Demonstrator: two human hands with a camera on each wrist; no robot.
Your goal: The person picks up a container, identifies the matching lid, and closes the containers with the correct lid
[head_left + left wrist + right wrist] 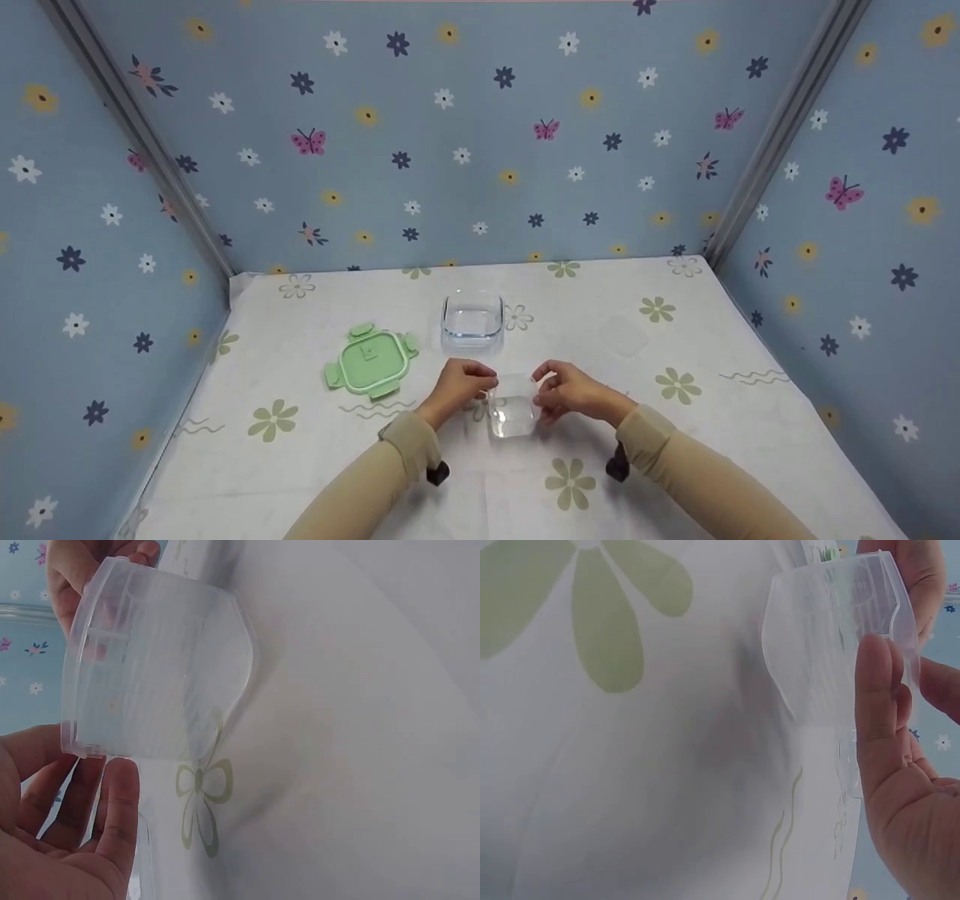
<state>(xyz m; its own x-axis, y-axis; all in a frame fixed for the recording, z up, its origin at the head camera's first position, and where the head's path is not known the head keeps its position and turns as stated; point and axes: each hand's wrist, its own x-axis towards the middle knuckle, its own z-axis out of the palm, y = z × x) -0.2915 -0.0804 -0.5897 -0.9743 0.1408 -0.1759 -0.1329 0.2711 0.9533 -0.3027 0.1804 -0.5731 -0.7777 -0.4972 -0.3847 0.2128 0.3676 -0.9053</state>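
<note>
Both hands hold a small see-through plastic container (513, 417) above the cloth, one at each side. My left hand (459, 388) pinches its left side at the rim; in the left wrist view the thumb and fingers of that hand (82, 817) meet the rim and wall. At the opposite side my right hand (576, 391) grips the edge. The right wrist view shows a finger (875, 690) lying along the wall. The container (161, 671) looks tilted, with its base raised from the cloth.
Beyond the hands stands a square glass container (472, 319). A green lid (373, 362) with side flaps lies to the left. Toward the right lies a flat translucent piece (624, 335). Patterned panels (480, 135) enclose the cloth-covered table (300, 472).
</note>
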